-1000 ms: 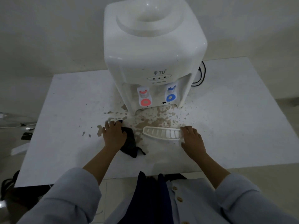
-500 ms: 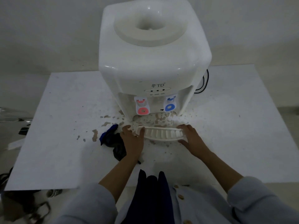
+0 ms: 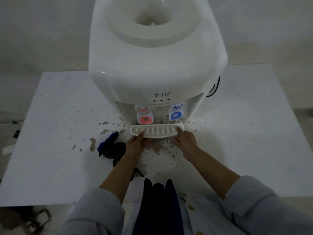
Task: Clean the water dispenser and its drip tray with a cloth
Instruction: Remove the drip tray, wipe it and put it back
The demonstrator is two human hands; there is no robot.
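A white worktop [image 3: 50, 116], speckled with brown stains, stands against a plain pale wall [image 3: 42, 31] in dim light; dark clutter [image 3: 33, 221] lies on the floor.

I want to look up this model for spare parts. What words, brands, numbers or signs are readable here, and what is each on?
"TD", with a small logo mark to its left: on the front panel of the water dispenser, above the taps.
Tiny print under the three indicator dots: too small and blurred to read.
Red tap and blue tap: colour-coded only, no legible text.
Drip tray: no text visible.
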